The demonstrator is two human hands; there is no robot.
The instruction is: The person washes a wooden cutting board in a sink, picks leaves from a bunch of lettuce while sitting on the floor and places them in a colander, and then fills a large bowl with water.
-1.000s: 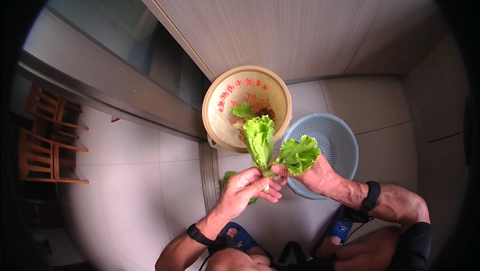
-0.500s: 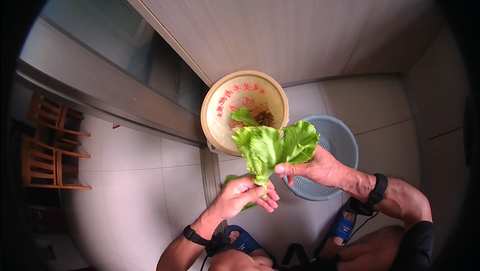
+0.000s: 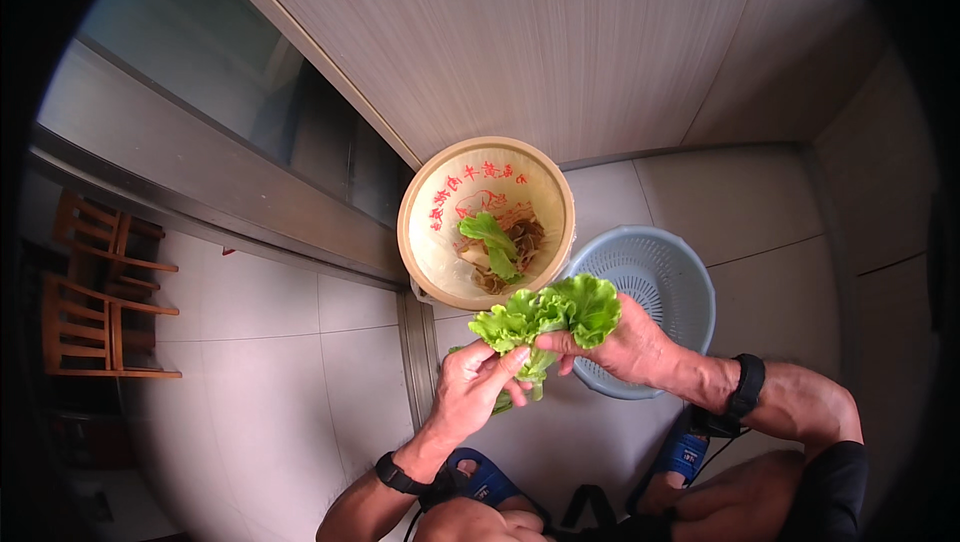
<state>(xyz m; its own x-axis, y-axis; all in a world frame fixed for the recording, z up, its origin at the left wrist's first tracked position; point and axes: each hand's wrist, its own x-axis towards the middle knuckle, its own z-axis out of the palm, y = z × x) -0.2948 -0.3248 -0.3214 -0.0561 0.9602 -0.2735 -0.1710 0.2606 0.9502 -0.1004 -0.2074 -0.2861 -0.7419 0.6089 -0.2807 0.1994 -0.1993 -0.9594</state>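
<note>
A bunch of green lettuce leaves is held above the tiled floor. My right hand grips it from the right, thumb and fingers closed on the leaves. On the left side my left hand pinches the lower stem part with its fingertips. Just beyond the lettuce stands a cream round bucket with a green leaf and brown scraps in it. A light blue plastic colander sits on the floor under my right hand.
A sliding door track runs along the floor left of my hands. A wood-panel wall rises behind the bucket. Wooden chairs stand far left. My blue slippers show near the lower edge.
The lettuce has come lower and toward the left. My left hand, apart from it half a second ago, now grips its lower part again.
</note>
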